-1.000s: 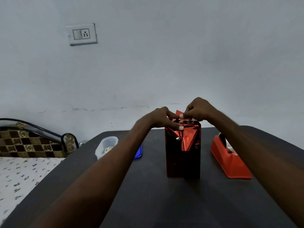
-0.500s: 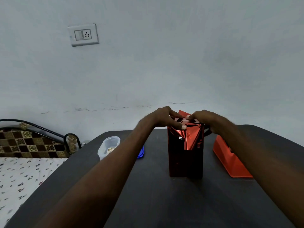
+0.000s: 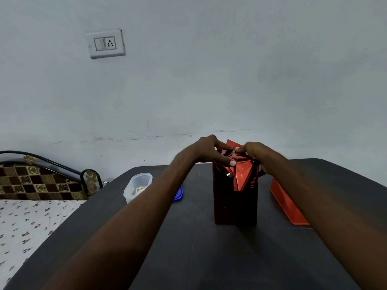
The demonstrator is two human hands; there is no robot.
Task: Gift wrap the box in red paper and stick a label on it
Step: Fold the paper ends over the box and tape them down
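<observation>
A tall box (image 3: 234, 204) wrapped in shiny red paper stands upright on the dark table (image 3: 199, 258), a little right of centre. Its top end has folded red flaps (image 3: 243, 176), and one pointed flap hangs down the near face. My left hand (image 3: 206, 150) holds the top left edge, with the thumb laid along the near flap and the fingers curled over the top. My right hand (image 3: 254, 150) sits on the top right edge and pinches the paper at the middle of the top. No label is in view.
A red tape dispenser (image 3: 287, 204) lies right of the box, partly behind my right forearm. A clear plastic tub (image 3: 137, 185) and a blue lid (image 3: 178, 194) sit at the back left. A bed (image 3: 25, 222) adjoins the table's left edge. A wall rises behind.
My right hand has dropped from above the box onto its top right edge, folding the paper down. My left hand has kept its hold on the top left.
</observation>
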